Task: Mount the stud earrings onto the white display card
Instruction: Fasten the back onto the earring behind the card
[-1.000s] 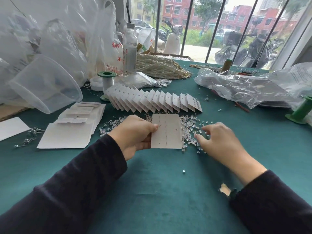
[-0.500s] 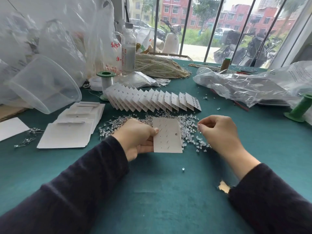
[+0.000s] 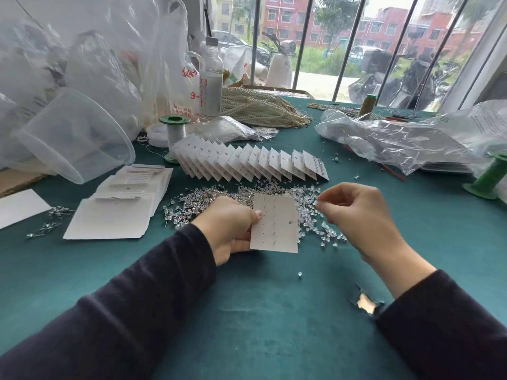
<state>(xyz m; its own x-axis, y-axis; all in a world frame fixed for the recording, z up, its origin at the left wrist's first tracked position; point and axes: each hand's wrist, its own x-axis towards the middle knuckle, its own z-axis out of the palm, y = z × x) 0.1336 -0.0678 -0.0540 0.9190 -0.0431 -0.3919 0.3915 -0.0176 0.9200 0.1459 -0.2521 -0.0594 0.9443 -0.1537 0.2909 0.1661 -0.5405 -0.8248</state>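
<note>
Stud earrings lie heaped on the green tabletop, right of a stack of blank cards. The left hand grips the white display card by its left edge, in front of the heap. Just right, apart, the right hand hovers, thumb and forefinger pinched; whether they hold anything cannot be told.

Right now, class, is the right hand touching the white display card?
Apart. Head view: loose clear pieces show between right hand and white display card.
</note>
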